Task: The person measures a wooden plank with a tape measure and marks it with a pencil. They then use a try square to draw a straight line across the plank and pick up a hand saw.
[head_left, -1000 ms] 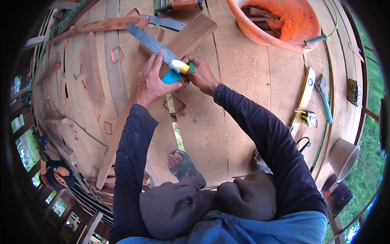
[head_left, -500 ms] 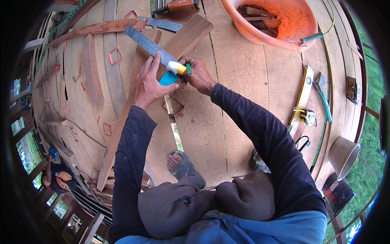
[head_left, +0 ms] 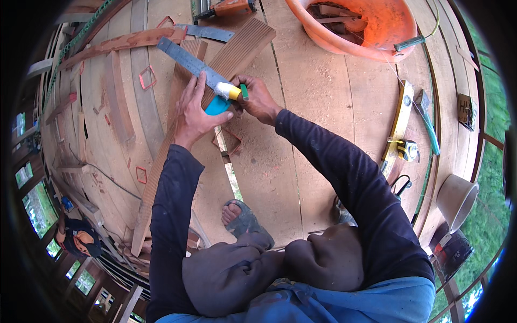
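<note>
A wooden beam point(head_left: 245, 46) lies slanted across a longer plank point(head_left: 156, 188) on the floor. Over them rests a steel square with a ruled blade point(head_left: 186, 57) and a blue stock point(head_left: 217, 106). My left hand point(head_left: 191, 110) grips the square, fingers at the blade and thumb by the stock. A yellow-and-white piece point(head_left: 229, 91) sits at the blade's near end; I cannot tell whether it belongs to the square. My right hand point(head_left: 258, 101) is closed beside it, pinching a short flat green stick point(head_left: 244, 92), perhaps a carpenter's pencil; its tip is hidden.
An orange tub point(head_left: 371, 46) with wood scraps stands at the far right. On the right lie a spirit level point(head_left: 399, 124), a hammer point(head_left: 428, 121) and a tape measure point(head_left: 407, 150). An orange power tool point(head_left: 234, 7) is at the far edge. A person point(head_left: 79, 237) is at lower left.
The view has shifted slightly, so most things appear a little further left. Both hands keep their places on the square and the green stick.
</note>
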The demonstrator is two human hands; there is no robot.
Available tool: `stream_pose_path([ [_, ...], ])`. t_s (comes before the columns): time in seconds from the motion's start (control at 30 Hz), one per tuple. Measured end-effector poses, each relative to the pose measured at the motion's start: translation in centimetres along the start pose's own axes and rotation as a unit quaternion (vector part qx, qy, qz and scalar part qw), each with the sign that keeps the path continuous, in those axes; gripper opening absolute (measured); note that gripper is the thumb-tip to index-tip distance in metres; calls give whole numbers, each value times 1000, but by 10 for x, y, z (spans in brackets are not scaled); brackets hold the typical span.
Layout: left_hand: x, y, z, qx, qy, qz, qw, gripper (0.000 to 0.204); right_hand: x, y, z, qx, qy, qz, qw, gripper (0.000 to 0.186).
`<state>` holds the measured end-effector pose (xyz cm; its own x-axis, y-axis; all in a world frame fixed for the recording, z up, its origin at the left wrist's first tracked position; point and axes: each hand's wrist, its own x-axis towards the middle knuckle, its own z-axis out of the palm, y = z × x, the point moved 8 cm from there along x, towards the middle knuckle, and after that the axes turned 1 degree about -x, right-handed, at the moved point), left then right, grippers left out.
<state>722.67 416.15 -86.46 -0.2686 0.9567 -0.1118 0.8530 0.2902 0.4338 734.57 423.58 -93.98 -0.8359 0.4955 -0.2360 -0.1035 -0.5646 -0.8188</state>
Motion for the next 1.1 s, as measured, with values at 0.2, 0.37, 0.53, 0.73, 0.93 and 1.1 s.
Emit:
stream_pose_path([
  [0.2, 1, -1, 0, 15, 18, 30, 999, 120, 1, -1, 1, -18, -7, -5, 1000, 83],
  [0.37, 3, 4, -1, 2, 21, 27, 999, 118, 1, -1, -5, -16, -25, -15, 999, 74],
  [0.53, -2, -1, -2, 2, 28, 15, 999, 115, -15, -12, -28, -177, 34, 57, 982, 45],
  [0.73, 0, -1, -2, 12, 9, -9, 1000, 115, -27, -55, -62, -289, 119, -81, 946, 60],
  [0.93, -1, -2, -4, 22, 6, -27, 999, 114, 6, -82, -31, -206, 91, -120, 967, 35],
  [1.1, 3, 6, -6, 19, 6, -11, 1000, 114, 43, -86, -14, -336, 98, -220, 910, 22],
])
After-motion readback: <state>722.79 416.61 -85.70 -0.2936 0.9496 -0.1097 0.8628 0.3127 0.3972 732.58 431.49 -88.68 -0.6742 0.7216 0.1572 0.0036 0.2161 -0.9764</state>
